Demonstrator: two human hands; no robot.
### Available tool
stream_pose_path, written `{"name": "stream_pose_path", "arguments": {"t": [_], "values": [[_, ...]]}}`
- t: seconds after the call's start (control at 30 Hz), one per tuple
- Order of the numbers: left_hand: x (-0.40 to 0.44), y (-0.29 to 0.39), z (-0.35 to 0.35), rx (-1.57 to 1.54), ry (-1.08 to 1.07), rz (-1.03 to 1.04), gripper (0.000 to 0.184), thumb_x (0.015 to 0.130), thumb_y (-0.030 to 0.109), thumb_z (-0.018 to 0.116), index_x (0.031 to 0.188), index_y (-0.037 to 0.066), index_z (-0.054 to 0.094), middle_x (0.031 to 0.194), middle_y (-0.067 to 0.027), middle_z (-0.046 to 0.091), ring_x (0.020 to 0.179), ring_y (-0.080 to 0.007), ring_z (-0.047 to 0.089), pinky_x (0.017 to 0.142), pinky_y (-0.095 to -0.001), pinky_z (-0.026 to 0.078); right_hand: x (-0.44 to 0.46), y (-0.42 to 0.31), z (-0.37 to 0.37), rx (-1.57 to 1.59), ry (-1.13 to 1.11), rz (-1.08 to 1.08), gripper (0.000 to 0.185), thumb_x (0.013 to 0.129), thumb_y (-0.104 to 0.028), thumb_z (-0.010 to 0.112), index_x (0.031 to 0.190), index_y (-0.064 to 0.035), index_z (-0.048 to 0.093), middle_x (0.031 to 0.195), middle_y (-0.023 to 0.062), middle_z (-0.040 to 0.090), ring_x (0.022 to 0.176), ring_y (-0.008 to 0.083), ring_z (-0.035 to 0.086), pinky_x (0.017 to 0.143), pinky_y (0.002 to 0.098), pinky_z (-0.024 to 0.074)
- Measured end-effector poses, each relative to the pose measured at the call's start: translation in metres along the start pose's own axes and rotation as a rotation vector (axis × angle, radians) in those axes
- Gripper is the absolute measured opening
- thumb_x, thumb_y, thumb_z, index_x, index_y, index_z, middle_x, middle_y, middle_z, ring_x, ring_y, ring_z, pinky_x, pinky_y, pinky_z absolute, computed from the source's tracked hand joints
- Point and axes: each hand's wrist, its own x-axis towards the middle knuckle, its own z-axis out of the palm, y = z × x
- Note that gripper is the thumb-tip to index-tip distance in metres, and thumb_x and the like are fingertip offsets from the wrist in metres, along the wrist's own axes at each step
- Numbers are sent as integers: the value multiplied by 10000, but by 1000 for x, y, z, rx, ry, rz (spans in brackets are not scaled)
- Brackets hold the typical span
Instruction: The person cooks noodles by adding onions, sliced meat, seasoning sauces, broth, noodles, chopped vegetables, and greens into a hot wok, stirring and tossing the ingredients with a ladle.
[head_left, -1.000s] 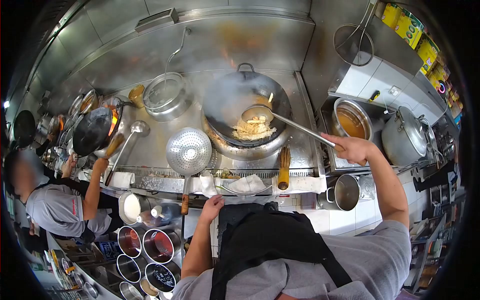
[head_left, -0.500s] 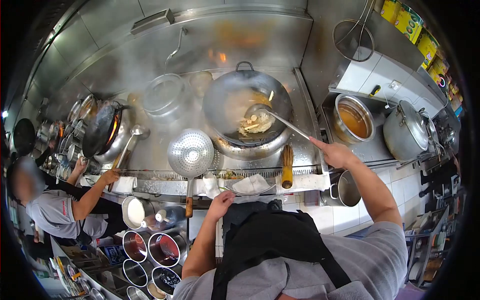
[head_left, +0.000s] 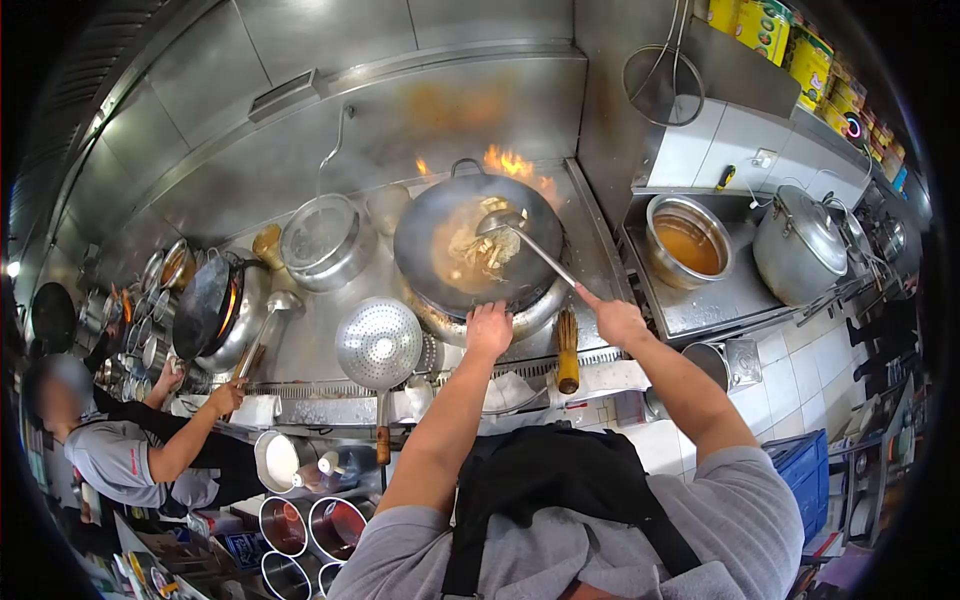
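Note:
My right hand (head_left: 613, 318) is closed round the handle of a long metal ladle (head_left: 540, 252), whose bowl rests among the noodle-like food (head_left: 485, 250) in a black wok (head_left: 425, 262). At the wok's near rim is my left hand (head_left: 489, 327), its fingers bent over the edge; whether a cloth lies under them cannot be made out. The wok sits on a round burner ring (head_left: 540, 316). Flames (head_left: 510, 162) rise behind its far side. A bamboo brush (head_left: 567, 352) stands right of my left hand, and a perforated skimmer (head_left: 379, 344) lies to the left.
A co-worker (head_left: 125, 455) at the left holds another wok (head_left: 203, 308) and a ladle. A lidded steel pot (head_left: 322, 245) stands behind the skimmer. At the right are a pot of brown liquid (head_left: 690, 242) and a large lidded pot (head_left: 800, 245). Sauce containers (head_left: 337, 527) stand lower left.
My left hand has moved up from the counter edge to the wok's near rim. The ladle has shifted deeper into the wok with the food, and flames now show behind it.

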Motion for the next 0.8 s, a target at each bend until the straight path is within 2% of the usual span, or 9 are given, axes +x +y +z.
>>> {"name": "stream_pose_path", "arguments": {"t": [0.07,0.2,0.4,0.5,0.57,0.6,0.63,0.7,0.8], "values": [[5,-2,7,198,-153,-32,237,911,205,555,1083,77,658,1106,-184,656,1073,-369,599,941,-483,461,-5,-3,7,171,61,7,881,837,-33,503,1558,-359,118,1008,246,684,922,407,679,814,503,536],[8,-5,3,235,-158,15,183,888,173,557,971,76,688,998,-179,692,992,-390,631,908,-492,475,-30,-21,-5,505,-124,59,828,848,-52,469,1563,-291,126,1100,301,645,959,429,660,849,510,519],[2,-1,-2,78,-124,13,221,873,94,568,1067,37,658,1110,-205,666,1037,-408,617,923,-481,480,59,-10,36,566,170,-170,816,863,-70,479,1567,-217,93,1168,326,605,1048,457,616,892,511,495],[-29,1,-9,-56,26,122,335,868,41,569,1201,36,599,1251,-216,599,1177,-391,553,1017,-471,428,56,-23,39,738,203,-91,835,857,-51,503,1570,-220,102,1137,305,630,879,404,676,778,498,537],[-59,-2,-11,-174,55,99,420,869,21,564,1288,38,542,1365,-223,522,1299,-379,476,1103,-453,369,42,-34,47,1125,68,-35,870,849,-3,516,1577,-235,100,1024,226,657,632,282,640,597,432,545],[-79,-8,-13,-251,5,46,436,874,19,561,1308,38,526,1402,-230,490,1324,-386,453,1121,-440,357,54,-35,66,1323,-70,-10,902,836,45,515,1582,-248,101,857,131,613,506,163,517,466,339,477],[-101,-11,-17,-290,-76,-13,430,880,28,561,1309,41,529,1399,-223,498,1321,-385,458,1114,-430,367,52,-29,65,1320,-74,-12,902,836,45,515,1582,-248,101,857,131,613,506,163,517,466,339,477],[-143,-22,-31,-357,-190,-99,416,885,36,559,1300,47,546,1397,-211,509,1319,-374,468,1100,-415,382,53,-18,56,1661,-378,-77,918,826,60,528,1583,-241,104,775,91,567,506,158,511,454,315,454],[-214,-55,-43,-460,-257,-325,390,877,43,568,1266,55,587,1349,-189,567,1239,-359,549,1059,-393,421,71,-9,38,1486,-242,-167,909,814,50,542,1582,-190,118,739,74,533,502,147,498,453,306,437]]}}
